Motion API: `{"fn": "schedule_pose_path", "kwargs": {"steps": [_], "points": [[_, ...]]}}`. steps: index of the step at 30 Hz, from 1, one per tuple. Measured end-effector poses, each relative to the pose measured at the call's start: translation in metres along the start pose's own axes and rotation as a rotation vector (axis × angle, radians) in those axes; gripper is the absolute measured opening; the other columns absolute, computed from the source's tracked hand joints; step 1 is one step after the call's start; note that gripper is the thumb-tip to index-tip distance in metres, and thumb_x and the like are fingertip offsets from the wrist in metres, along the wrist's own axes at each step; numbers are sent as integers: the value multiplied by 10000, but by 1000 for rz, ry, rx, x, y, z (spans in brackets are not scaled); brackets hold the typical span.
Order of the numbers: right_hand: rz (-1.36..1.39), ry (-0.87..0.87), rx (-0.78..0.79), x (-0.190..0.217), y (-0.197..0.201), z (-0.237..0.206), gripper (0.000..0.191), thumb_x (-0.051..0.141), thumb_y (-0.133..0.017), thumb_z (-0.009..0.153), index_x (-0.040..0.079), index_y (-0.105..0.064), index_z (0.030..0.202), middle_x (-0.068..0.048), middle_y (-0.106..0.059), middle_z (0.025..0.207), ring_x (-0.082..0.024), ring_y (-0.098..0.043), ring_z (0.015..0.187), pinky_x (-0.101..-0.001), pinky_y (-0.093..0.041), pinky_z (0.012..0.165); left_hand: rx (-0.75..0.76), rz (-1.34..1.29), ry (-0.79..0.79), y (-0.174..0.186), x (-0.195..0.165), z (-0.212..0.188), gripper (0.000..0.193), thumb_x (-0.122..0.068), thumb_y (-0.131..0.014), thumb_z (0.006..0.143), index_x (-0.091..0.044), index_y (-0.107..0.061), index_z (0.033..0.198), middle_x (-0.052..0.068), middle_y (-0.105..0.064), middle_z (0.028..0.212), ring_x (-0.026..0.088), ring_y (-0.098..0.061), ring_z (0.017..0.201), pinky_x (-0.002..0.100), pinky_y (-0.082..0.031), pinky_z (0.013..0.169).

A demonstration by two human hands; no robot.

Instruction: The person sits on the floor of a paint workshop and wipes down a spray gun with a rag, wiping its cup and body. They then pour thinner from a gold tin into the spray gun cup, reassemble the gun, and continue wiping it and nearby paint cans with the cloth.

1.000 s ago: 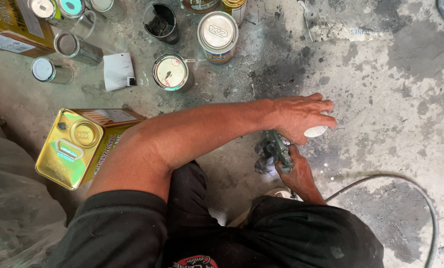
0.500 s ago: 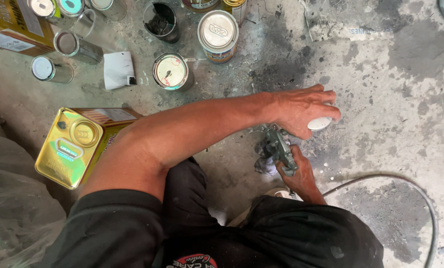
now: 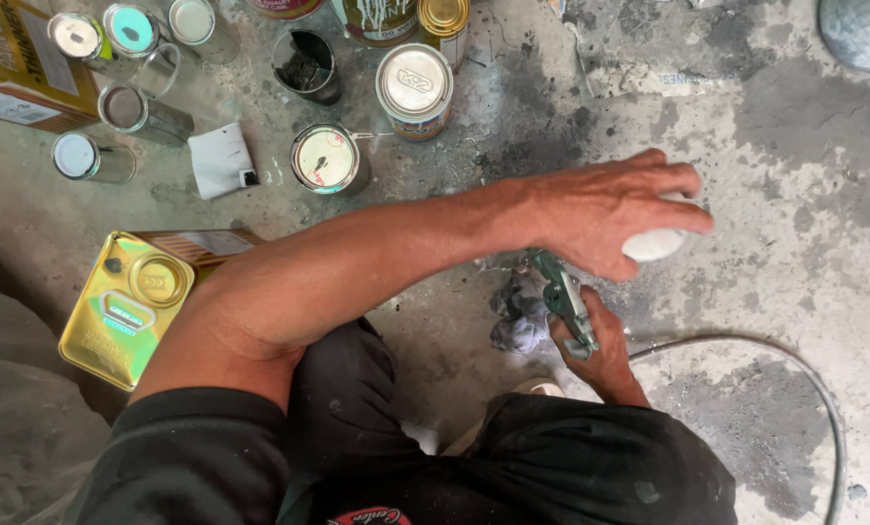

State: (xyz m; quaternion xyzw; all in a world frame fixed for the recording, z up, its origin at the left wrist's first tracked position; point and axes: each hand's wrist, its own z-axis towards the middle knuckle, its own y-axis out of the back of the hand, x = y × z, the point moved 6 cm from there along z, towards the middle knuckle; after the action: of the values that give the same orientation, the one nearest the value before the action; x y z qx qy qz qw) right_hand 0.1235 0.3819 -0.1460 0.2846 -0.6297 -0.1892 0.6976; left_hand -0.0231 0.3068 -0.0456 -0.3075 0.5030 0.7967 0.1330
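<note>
Head view: left hand (image 3: 615, 209) stretched across, clamped over a white cap (image 3: 655, 244) above the concrete floor (image 3: 795, 175). Right hand (image 3: 600, 350) just beneath, wrapped round a green spray gun (image 3: 563, 299), hose (image 3: 804, 389) curling off right. Grey rag (image 3: 517, 316) touching the gun. Gold can (image 3: 128, 306) and paint tins (image 3: 413, 89) well apart, left.

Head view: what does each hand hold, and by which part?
Left hand grips a white cup over its top; right hand holds the green spray gun by its handle.
</note>
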Motion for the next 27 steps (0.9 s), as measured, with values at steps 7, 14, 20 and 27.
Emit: {"fn": "schedule_pose_path", "kwargs": {"steps": [7,14,20,27], "points": [[-54,9,-9,13,31,-2,403,123,-732,832,61,-649,1221,-184,-715,960,-349,-714,871,-423,-558,766,-394,-623,174,31,37,-4,410,-410,-530,1054,-213,-548,1413,143,-575,1471,257,-648,1263,456,-550,1084],[45,-228,177,-31,22,-19,555,200,-722,876,54,-563,1387,-156,-699,1066,-290,-711,949,-409,-561,848,241,-663,672,-71,73,-61,313,-270,-608,1004,14,-732,962,133,-705,850,214,-610,803,395,-510,778],[-773,660,331,-22,29,-37,425,154,-768,712,116,-562,1082,-161,-716,1095,-311,-737,992,-469,-596,912,296,-1078,632,-88,72,-80,230,-103,-592,919,-15,-757,1055,26,-741,968,121,-642,916,298,-504,863],[-217,111,281,-32,41,-25,438,236,-761,828,101,-652,1230,-86,-720,1008,-246,-713,839,-385,-581,733,274,-1116,738,-90,61,-82,244,-97,-564,965,-33,-717,1144,40,-759,1058,125,-683,1012,286,-521,924]]}}
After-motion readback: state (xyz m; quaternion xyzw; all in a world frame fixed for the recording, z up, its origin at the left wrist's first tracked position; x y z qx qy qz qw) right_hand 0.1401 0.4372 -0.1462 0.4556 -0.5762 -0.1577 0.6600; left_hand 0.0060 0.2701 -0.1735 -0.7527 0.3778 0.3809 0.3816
